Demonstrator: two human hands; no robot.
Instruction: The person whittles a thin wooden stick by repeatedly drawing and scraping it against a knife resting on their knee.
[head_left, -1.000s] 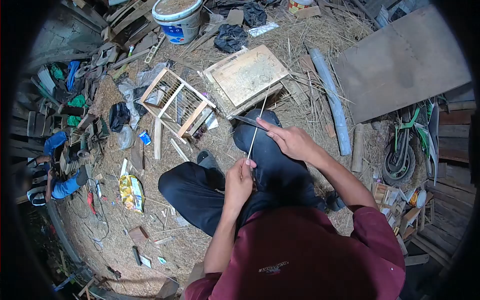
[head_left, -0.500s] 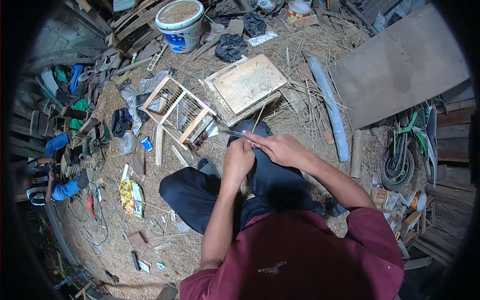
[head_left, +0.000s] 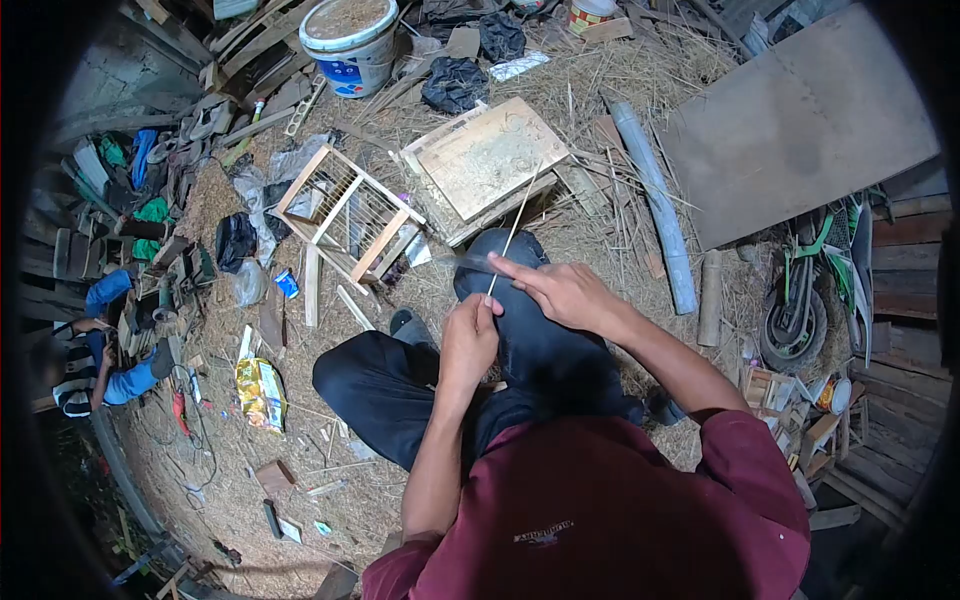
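My left hand (head_left: 469, 338) is closed around the lower end of a thin bamboo stick (head_left: 516, 228), which slants up and away over my right knee. My right hand (head_left: 562, 292) grips a knife whose blade (head_left: 468, 263), smeared by motion, points left across the stick; its handle is hidden in my palm. My right index finger lies stretched along the blade. Past my knee is a wooden box with a flat board on top (head_left: 490, 160), strewn with shavings. Left of it a small wooden cage with thin bars (head_left: 348, 215) lies tilted on the ground.
A white bucket (head_left: 350, 45) stands at the back, with black plastic bags (head_left: 455, 85) near it. Right are a grey pole (head_left: 652, 205), a large board (head_left: 800, 125) and a green motorbike (head_left: 815, 270). A yellow packet (head_left: 261, 393) lies left; another person (head_left: 95, 370) sits farther left.
My left hand has drawn back slightly toward me, and more of the stick shows beyond the knife. The blade has gone from sharp to blurred.
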